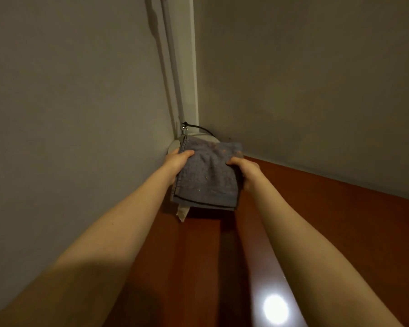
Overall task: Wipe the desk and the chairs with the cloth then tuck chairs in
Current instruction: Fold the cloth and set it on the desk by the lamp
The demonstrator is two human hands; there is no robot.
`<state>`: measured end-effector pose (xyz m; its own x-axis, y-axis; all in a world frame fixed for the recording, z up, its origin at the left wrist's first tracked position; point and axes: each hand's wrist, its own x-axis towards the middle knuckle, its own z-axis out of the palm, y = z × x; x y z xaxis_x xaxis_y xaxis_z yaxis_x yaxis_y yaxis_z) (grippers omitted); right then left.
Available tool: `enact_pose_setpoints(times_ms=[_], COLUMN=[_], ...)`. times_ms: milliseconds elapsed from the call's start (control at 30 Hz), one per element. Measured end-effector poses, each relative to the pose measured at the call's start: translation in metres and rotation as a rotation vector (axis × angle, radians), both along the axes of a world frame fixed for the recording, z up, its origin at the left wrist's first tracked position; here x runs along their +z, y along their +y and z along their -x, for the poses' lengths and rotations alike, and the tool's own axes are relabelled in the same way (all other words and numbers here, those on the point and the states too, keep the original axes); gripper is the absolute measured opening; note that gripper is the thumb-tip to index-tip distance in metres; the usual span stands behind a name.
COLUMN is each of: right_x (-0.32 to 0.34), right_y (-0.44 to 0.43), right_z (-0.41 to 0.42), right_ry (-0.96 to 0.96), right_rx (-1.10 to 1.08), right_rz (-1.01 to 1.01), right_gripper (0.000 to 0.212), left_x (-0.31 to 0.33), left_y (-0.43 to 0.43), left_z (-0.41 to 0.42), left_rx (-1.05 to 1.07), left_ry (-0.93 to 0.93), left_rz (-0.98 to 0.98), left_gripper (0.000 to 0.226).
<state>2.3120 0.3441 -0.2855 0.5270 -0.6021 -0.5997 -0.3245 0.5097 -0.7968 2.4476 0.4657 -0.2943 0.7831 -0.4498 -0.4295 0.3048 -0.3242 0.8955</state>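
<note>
A folded grey-blue cloth [209,172] is held up in front of the room's corner, above the far end of a glossy reddish-brown desk [316,208]. My left hand [176,162] grips its left edge, thumb on the front face. My right hand [247,172] grips the right edge the same way. A pale scrap [182,212] hangs below the cloth's lower left corner. No chairs are in view.
Two grey walls meet in the corner behind the cloth. A white pipe [172,55] runs down the corner to a fitting with a black cable [198,128]. A round white object [172,147] sits partly hidden behind the cloth. A lamp's reflection [275,308] glares on the desk.
</note>
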Motion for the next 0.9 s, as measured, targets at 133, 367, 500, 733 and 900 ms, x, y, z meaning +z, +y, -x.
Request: enact_pose_setpoints(times_ms=[133, 367, 500, 733, 900], right_x=[-0.022, -0.056, -0.063, -0.082, -0.085], right_y=[-0.01, -0.036, -0.047, -0.058, -0.057], right_z=[-0.027, -0.065, -0.088, -0.116, -0.121], right_ry=[-0.006, 0.013, 0.031, 0.124, 0.211], right_rx=[-0.074, -0.167, -0.168, -0.189, -0.184], right_rz=[-0.022, 0.017, 0.051, 0.089, 0.178], right_gripper=[0.025, 0.035, 0.033, 0.024, 0.034], left_x=[-0.01, -0.04, -0.051, -0.065, -0.076], left_y=[-0.024, -0.056, -0.072, -0.083, -0.086], left_z=[-0.03, -0.07, -0.091, -0.103, -0.109], left_rx=[-0.063, -0.127, -0.08, 0.019, 0.072], left_ry=[0.002, 0.025, -0.057, -0.206, -0.265], left_rz=[-0.035, -0.051, -0.106, -0.308, -0.374], left_gripper=[0.037, 0.039, 0.044, 0.042, 0.05])
